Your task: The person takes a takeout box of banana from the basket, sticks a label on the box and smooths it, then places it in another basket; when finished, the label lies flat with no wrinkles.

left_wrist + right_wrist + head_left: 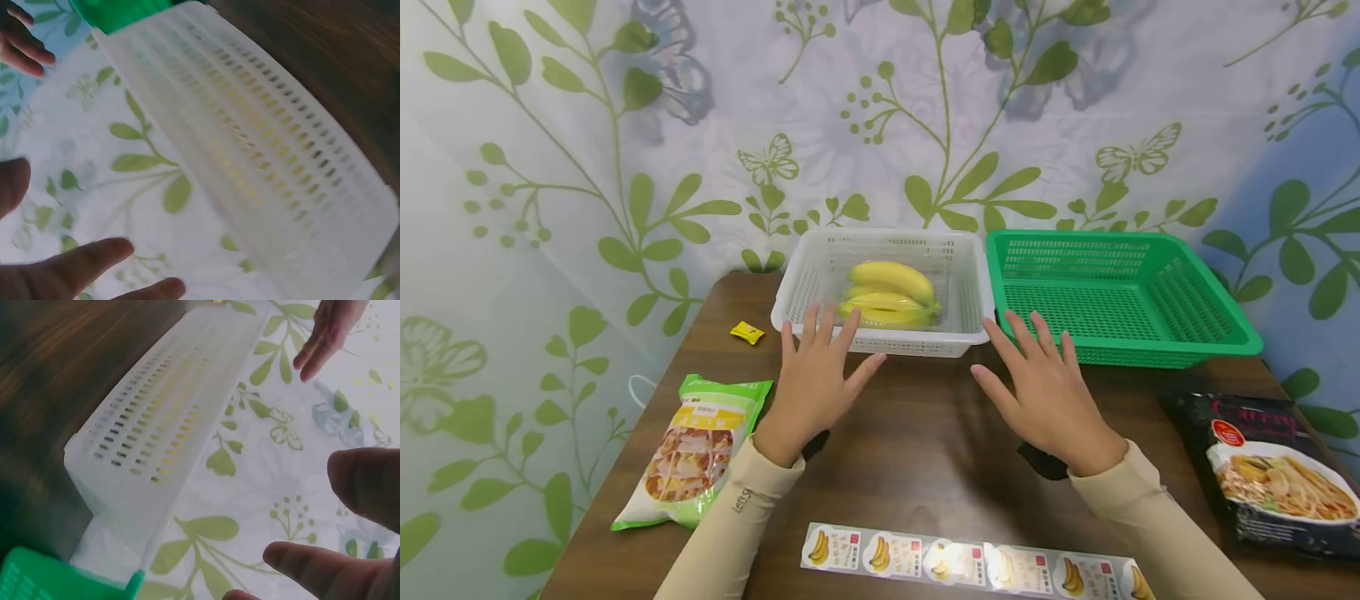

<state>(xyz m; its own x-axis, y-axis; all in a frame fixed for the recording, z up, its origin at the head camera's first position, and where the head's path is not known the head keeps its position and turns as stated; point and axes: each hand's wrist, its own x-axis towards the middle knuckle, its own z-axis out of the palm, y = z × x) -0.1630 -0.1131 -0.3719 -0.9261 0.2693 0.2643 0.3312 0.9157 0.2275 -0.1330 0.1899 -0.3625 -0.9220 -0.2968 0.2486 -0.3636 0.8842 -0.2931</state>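
Note:
Both bare hands are spread above the table, fingers pointing away from me and holding nothing. In the head view my left hand (815, 379) is in front of the left part of a white perforated basket (880, 343). My right hand (1047, 398) is by the place where the white basket meets a green basket (1120, 354). A bunch of bananas (891, 292), seemingly in clear wrapping, lies in the white basket. Both wrist views show the white basket's side (250, 125), with yellow bananas showing through its holes. Whether any fingertip touches the rim, I cannot tell.
A green-and-white food bag (696, 454) lies left, below a small yellow packet (747, 332). At the right is a black curry noodle pack (1270, 475). A strip of banana stickers (955, 563) lies along the near side. A leaf-printed curtain (865, 108) hangs behind the table.

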